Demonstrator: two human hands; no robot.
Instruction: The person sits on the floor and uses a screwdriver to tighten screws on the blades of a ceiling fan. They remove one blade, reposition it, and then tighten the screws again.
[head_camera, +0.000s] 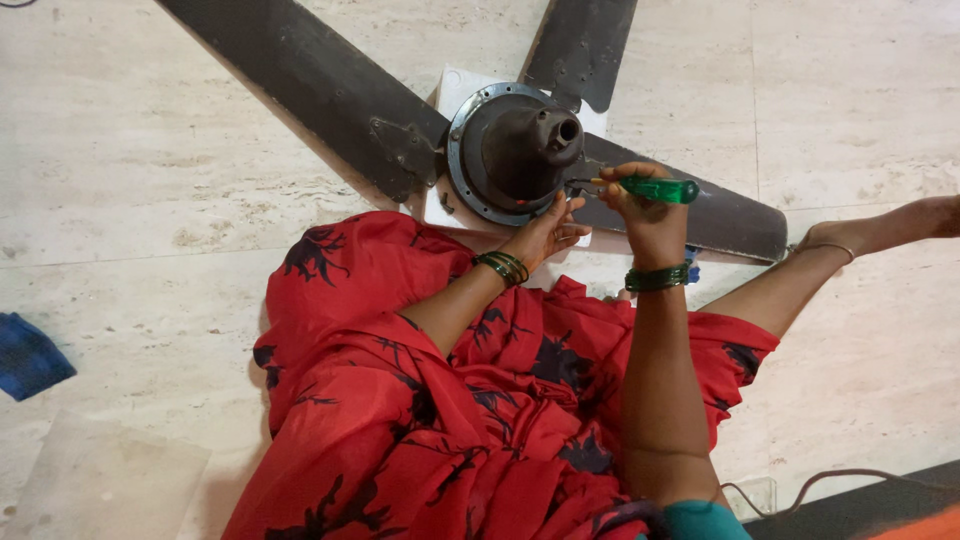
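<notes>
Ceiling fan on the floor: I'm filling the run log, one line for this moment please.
right hand: grips green screwdriver, tip at fan motor | left hand: rests on motor rim | fan: on floor

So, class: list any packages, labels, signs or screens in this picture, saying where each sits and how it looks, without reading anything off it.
No labels, signs or screens show.
Flat white rectangular sheet or card: under the dark ceiling fan motor hub, on the pale stone floor; whether it is packaging cannot be told.
Clear plastic sheet or bag: bottom left on the floor, translucent, roughly rectangular.
</notes>
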